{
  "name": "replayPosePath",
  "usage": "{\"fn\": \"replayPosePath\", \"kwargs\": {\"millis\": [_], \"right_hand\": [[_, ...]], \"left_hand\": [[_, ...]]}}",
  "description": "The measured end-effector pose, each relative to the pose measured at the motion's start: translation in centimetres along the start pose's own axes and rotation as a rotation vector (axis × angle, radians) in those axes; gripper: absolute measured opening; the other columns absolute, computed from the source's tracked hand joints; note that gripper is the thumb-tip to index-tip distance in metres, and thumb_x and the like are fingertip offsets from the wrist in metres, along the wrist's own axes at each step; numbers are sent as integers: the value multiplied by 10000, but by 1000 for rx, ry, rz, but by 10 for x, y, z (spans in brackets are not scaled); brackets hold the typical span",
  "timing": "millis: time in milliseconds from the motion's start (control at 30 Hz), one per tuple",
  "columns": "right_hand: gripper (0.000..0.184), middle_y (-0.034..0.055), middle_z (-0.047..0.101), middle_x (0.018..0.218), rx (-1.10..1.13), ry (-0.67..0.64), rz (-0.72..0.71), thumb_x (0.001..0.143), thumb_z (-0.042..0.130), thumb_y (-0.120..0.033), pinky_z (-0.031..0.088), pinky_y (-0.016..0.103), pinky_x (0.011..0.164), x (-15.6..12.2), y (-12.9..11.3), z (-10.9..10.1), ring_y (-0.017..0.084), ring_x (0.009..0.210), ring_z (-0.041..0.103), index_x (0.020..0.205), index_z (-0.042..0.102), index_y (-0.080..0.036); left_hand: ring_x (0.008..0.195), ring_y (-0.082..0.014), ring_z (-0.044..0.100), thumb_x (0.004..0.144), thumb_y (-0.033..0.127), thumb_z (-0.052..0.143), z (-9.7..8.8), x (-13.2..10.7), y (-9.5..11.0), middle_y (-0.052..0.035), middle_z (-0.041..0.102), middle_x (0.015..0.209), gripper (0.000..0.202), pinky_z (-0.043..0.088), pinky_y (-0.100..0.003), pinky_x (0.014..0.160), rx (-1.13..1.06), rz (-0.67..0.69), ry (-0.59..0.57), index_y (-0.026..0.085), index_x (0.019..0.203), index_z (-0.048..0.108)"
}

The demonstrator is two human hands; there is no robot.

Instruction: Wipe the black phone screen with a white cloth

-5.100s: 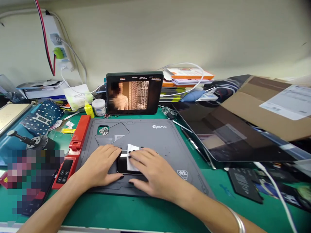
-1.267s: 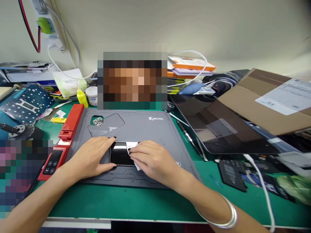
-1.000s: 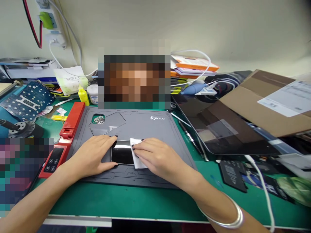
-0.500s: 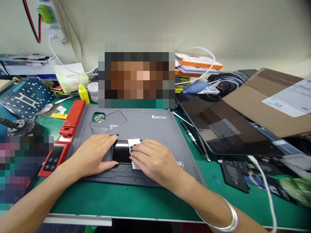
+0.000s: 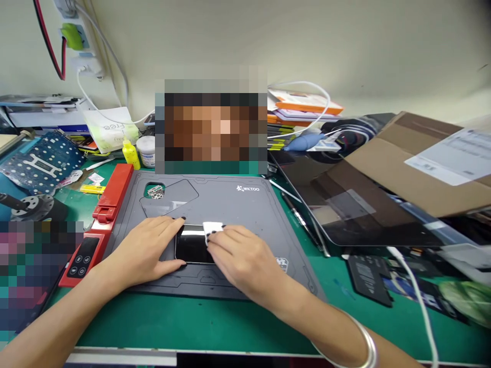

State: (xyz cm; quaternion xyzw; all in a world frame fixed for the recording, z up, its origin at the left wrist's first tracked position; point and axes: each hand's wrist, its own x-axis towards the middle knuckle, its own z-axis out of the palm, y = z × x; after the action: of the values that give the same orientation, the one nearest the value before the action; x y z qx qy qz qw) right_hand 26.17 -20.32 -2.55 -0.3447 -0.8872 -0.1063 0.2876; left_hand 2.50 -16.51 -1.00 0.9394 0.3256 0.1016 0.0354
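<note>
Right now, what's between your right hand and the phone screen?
In the head view, a white cloth lies between the right hand and the phone screen.

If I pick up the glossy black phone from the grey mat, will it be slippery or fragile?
The glossy black phone looks slick, so it will probably slide when held. Its flat, rigid-looking shape suggests it will not roll or bend, but the shiny glass-like face may scratch or crack easily.

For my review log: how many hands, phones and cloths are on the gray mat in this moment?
Hands: 2 (left hand, right hand)
Phones: 1 (phone)
Cloths: 1 (white cloth)
Total on the gray mat: 4
</note>
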Motion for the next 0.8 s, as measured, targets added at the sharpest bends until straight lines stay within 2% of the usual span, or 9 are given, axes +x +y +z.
{"fn": "replayPosePath", "kwargs": {"millis": [100, 233, 400, 567, 800], "right_hand": [[285, 64, 680, 766, 44, -28, -45, 907, 474, -13, 468, 317, 729, -1, -1, 1, 170, 711, 587, 734, 674, -120], [241, 66, 686, 772, 19, 6, 37, 911, 486, -37, 464, 314, 725, -1, 2, 2, 177, 750, 601, 789, 676, -120], [238, 53, 668, 762, 100, -66, 30, 908, 449, -55, 456, 316, 723, 0, -2, -3, 173, 737, 593, 839, 662, -137], [247, 27, 610, 655, 134, -59, 101, 858, 426, -56, 438, 313, 704, 0, 2, -9, 160, 652, 554, 740, 616, -162], [228, 53, 667, 792, 173, -137, 99, 847, 433, -71, 424, 319, 709, 0, 5, -13, 174, 743, 583, 772, 625, -166]], "left_hand": [[1158, -311, 574, 822, 428, 671, 0, -1, 0, -176, 599, 1267, 625, 484, -457, 950, -2, 4, 1, 120, 1308, 429], [1158, -309, 576, 826, 432, 665, 0, -1, 0, -173, 598, 1271, 615, 483, -458, 955, 3, -3, -7, 129, 1307, 431], [1168, -308, 573, 830, 436, 662, 1, -1, 0, -169, 598, 1279, 625, 483, -458, 958, 7, 4, 3, 133, 1318, 416], [1163, -305, 577, 837, 443, 650, 0, -2, 0, -166, 601, 1274, 612, 481, -457, 958, 0, 1, 0, 141, 1317, 421], [1163, -306, 576, 832, 439, 658, -1, -2, -1, -169, 601, 1271, 622, 480, -455, 957, 4, -6, -2, 149, 1325, 412]]}}
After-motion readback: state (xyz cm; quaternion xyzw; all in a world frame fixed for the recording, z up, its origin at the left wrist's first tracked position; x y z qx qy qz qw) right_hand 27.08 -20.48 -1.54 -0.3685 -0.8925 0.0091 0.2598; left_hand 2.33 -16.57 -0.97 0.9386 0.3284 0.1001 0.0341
